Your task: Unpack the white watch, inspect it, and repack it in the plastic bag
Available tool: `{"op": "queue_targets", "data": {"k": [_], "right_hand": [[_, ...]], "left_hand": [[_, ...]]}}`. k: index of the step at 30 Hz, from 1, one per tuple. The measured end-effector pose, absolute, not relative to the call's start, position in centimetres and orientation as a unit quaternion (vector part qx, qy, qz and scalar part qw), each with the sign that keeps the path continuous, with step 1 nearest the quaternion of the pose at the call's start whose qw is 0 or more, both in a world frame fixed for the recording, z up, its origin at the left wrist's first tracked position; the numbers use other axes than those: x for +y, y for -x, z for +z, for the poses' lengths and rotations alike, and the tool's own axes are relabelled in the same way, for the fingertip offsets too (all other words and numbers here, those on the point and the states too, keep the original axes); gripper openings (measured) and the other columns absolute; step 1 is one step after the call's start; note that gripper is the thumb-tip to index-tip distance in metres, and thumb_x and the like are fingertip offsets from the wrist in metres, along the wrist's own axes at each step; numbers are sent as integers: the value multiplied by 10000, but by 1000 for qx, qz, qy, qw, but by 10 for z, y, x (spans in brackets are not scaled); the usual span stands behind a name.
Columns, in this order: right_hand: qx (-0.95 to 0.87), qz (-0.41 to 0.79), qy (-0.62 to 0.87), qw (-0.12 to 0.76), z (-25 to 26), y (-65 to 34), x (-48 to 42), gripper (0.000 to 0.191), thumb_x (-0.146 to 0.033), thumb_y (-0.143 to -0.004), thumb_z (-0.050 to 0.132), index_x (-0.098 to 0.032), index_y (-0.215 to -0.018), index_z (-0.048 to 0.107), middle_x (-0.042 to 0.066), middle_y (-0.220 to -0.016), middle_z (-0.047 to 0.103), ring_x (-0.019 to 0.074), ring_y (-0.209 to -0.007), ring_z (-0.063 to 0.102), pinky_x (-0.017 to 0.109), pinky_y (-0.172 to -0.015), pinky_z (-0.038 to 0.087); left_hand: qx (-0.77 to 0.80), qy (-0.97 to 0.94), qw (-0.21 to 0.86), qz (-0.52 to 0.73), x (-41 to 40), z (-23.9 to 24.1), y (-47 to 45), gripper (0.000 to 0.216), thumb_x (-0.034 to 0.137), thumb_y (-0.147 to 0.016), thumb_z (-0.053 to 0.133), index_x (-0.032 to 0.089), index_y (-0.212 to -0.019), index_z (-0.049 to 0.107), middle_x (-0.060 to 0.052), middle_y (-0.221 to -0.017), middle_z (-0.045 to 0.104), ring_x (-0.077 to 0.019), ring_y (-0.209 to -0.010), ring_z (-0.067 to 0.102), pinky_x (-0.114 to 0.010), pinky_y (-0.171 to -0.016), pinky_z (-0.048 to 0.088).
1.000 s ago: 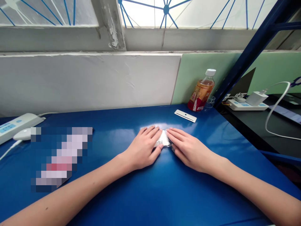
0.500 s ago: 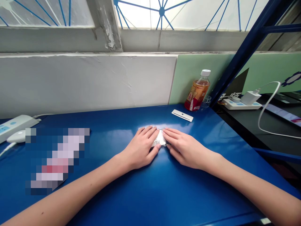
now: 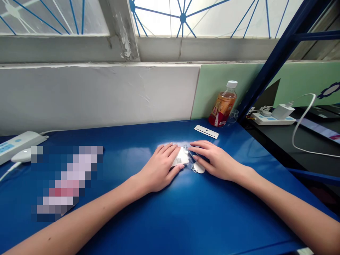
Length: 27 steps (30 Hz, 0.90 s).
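Clear packet with white card (image 3: 181,156) flat on table (image 3: 172,219), mid-view. Left hand (image 3: 161,167) at packet's nine o'clock, fingers extended flat over it. Right hand (image 3: 218,161) at three, fingers loosely parted, tips near film edge. White disc (image 3: 199,168) at packet's four. Step seems to be steadying packet; next move likely calls for light left pressure, right fingers clear of disc.
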State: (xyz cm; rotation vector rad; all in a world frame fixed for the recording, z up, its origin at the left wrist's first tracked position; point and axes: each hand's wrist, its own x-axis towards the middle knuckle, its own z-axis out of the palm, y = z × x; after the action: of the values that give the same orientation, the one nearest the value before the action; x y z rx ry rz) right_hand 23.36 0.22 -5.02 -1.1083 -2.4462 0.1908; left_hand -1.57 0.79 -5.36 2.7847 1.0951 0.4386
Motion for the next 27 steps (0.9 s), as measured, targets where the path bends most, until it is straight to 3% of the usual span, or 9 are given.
{"op": "queue_targets", "data": {"k": [6,18,27], "right_hand": [[-879,68,394,258,-52,-235,4,358,-191,-964,479,-151,-1302,587,144,-1303,633,271,-1189,593,446,-1005,507],[-851,151,332,378,-36,-241,6,130,-192,-940,586,-190,-999,702,74,-959,703,184,-852,674,330,-780,560],[-808,162,337,455,-28,-236,1,73,-188,-902,646,-205,-925,714,58,-878,709,184,-787,659,321,-719,537]], "left_hand": [[308,-926,105,192,8,-50,16,480,407,-1023,405,141,-1423,416,-166,-1421,522,-293,-1322,477,-481,-1089,398],[281,-922,142,226,6,-47,20,499,426,-1027,359,146,-1440,379,-167,-1424,510,-295,-1324,467,-478,-1090,403],[277,-916,160,242,8,-47,21,458,414,-1032,333,149,-1394,427,-163,-1410,526,-292,-1315,477,-466,-1097,397]]}}
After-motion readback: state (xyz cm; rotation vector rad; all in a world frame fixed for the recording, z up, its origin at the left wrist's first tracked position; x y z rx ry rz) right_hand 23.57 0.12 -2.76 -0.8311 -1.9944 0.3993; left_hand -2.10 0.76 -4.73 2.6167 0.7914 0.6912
